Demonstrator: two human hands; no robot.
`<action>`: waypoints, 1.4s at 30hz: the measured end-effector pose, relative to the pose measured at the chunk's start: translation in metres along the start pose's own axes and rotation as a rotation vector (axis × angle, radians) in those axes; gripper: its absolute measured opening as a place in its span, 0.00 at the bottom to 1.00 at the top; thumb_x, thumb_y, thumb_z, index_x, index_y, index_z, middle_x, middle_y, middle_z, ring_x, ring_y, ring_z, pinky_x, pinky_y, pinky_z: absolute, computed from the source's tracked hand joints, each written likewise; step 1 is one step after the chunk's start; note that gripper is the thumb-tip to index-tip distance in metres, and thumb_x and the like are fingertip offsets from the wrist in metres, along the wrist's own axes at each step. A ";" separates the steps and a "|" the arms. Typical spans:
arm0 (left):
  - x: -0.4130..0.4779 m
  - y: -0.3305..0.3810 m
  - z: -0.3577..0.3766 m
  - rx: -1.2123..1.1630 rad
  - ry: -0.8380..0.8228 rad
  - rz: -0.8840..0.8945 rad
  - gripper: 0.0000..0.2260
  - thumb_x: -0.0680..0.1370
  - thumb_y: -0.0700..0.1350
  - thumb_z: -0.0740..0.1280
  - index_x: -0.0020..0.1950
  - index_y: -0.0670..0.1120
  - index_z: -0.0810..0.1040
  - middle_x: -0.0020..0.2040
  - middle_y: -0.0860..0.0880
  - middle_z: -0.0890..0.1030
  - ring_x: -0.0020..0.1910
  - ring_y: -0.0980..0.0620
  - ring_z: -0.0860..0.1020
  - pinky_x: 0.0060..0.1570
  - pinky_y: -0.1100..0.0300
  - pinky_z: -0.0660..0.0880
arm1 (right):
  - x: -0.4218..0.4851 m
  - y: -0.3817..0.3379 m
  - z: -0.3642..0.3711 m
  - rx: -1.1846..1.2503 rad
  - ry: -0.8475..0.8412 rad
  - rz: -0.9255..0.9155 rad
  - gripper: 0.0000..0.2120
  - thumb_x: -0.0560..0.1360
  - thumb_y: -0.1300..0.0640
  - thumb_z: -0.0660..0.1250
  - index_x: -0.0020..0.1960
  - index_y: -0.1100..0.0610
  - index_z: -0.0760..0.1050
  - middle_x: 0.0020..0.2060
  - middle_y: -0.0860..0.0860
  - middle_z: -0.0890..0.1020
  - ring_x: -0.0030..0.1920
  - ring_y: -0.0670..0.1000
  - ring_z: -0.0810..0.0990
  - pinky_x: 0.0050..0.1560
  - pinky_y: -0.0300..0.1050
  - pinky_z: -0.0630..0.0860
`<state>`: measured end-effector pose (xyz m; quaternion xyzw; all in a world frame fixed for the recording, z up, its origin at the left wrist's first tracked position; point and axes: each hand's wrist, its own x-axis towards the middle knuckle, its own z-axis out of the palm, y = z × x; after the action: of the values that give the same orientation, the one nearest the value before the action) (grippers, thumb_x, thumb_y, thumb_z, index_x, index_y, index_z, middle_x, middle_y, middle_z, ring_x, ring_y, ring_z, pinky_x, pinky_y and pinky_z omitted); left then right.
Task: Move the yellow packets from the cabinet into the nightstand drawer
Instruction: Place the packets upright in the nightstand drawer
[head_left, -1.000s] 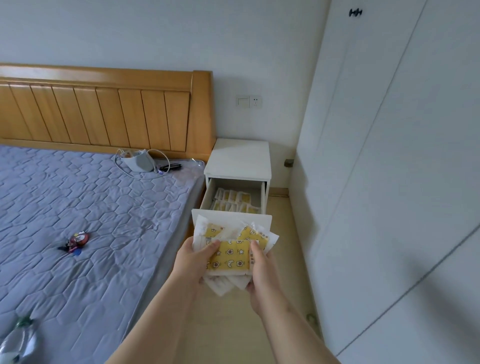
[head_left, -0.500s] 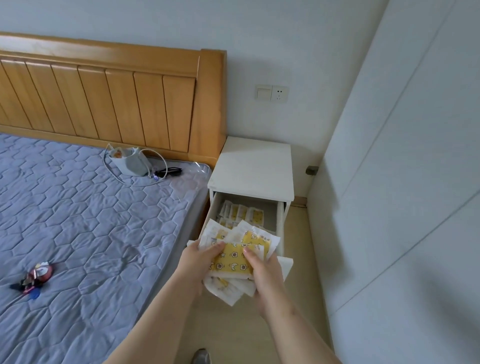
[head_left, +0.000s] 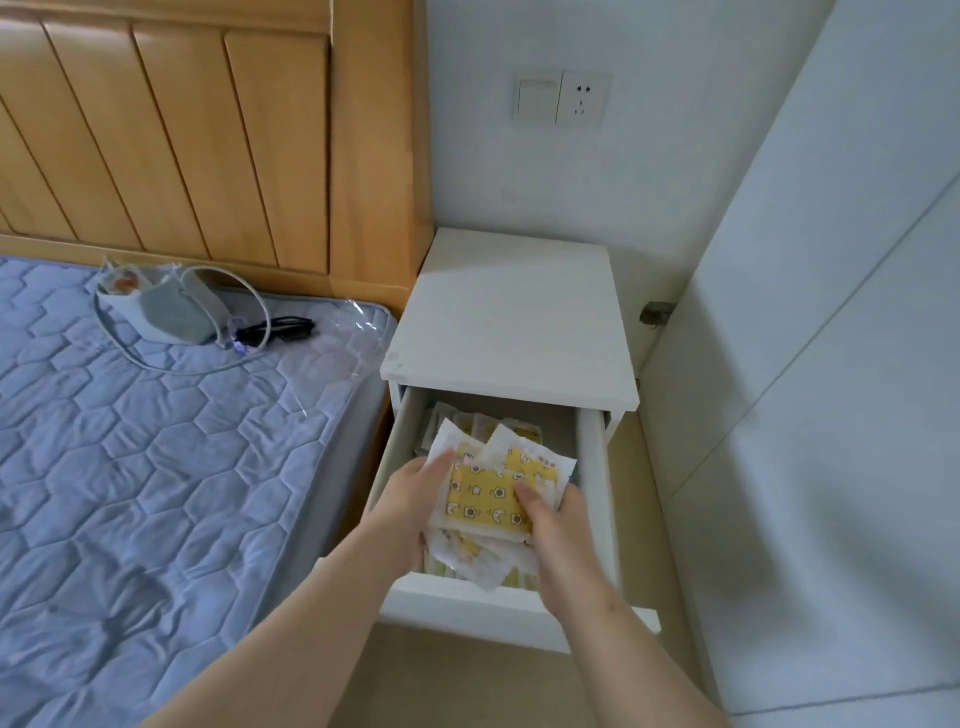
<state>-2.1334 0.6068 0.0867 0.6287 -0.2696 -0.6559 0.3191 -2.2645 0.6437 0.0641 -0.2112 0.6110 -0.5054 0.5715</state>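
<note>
Yellow star-moon print packets (head_left: 485, 501) w/ white crimped edges, pinched by L hand (head_left: 410, 501) & R hand (head_left: 561, 545) fingers (head_left: 525, 494) over drawer (head_left: 457, 603).

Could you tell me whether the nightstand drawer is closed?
No, the nightstand drawer is pulled out, with yellow packets held over it.

Open nightstand drawer (head_left: 592, 467) holds loose yellow packets (head_left: 523, 431).

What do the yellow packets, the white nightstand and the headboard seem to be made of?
The packets look like thin plastic or coated-paper film, slightly glossy, with crinkled white sealed edges. The nightstand is likely painted or laminated board: smooth matte white, no grain. The headboard seems wood or veneer: honey-coloured slats, faint grain, soft sheen.
</note>
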 end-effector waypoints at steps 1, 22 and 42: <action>0.024 -0.010 0.003 -0.032 -0.014 -0.015 0.13 0.80 0.55 0.60 0.52 0.48 0.79 0.44 0.44 0.85 0.45 0.42 0.83 0.51 0.45 0.79 | 0.022 0.012 -0.003 -0.023 0.000 -0.015 0.12 0.77 0.59 0.65 0.59 0.55 0.72 0.50 0.52 0.82 0.49 0.51 0.82 0.46 0.48 0.80; 0.196 -0.066 -0.001 0.020 -0.379 0.174 0.15 0.75 0.37 0.68 0.62 0.44 0.76 0.52 0.41 0.84 0.50 0.42 0.83 0.50 0.44 0.79 | 0.208 0.074 -0.001 -0.283 0.016 -0.168 0.11 0.78 0.48 0.63 0.45 0.56 0.76 0.46 0.56 0.82 0.48 0.56 0.82 0.55 0.55 0.78; 0.261 -0.054 0.010 0.069 -0.125 0.187 0.29 0.68 0.32 0.73 0.65 0.51 0.69 0.56 0.41 0.80 0.50 0.37 0.81 0.48 0.37 0.78 | 0.246 0.044 -0.051 -0.386 -0.175 -0.114 0.07 0.75 0.54 0.68 0.51 0.55 0.78 0.39 0.54 0.82 0.25 0.44 0.68 0.22 0.34 0.63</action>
<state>-2.1494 0.4437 -0.1243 0.5691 -0.3688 -0.6516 0.3398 -2.3605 0.4755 -0.1014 -0.3940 0.6317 -0.3902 0.5418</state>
